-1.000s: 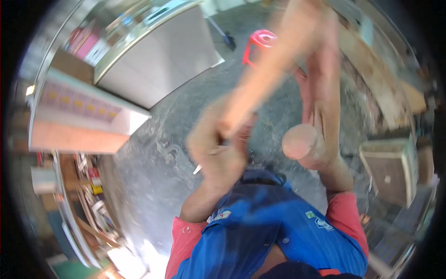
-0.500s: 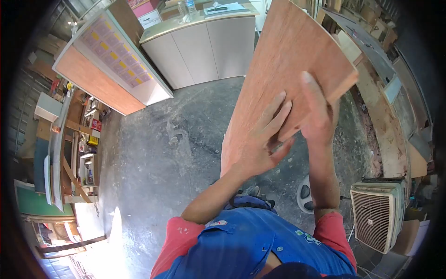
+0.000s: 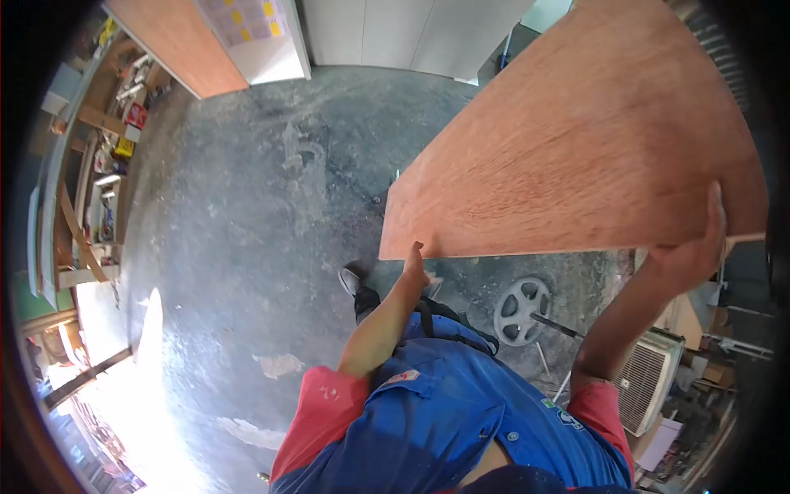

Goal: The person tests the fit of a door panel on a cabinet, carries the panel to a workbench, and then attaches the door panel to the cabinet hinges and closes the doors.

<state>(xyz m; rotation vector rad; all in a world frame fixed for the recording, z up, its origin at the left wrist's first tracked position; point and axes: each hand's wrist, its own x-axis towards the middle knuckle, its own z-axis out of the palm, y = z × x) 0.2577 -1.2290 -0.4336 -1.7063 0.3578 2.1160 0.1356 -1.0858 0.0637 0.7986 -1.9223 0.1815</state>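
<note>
Standing right here and honestly can't read a single word. Closest thing: the blue shirt (image 3: 448, 424) has a little red-and-white patch (image 3: 405, 377) by the pocket and a green-and-white logo (image 3: 568, 418) across the chest, both too tiny to make out. The sheets with yellow blocks (image 3: 247, 18) on the cabinet and the boxy unit's front badge (image 3: 625, 384)? Same deal, illegible to me.

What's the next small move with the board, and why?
Probably secure the grip of the left hand before shifting the wooden board: that hand is at the lower edge near one end, its fingers mostly hidden, while the right hand is near the other end with a finger laid on the face.
</note>
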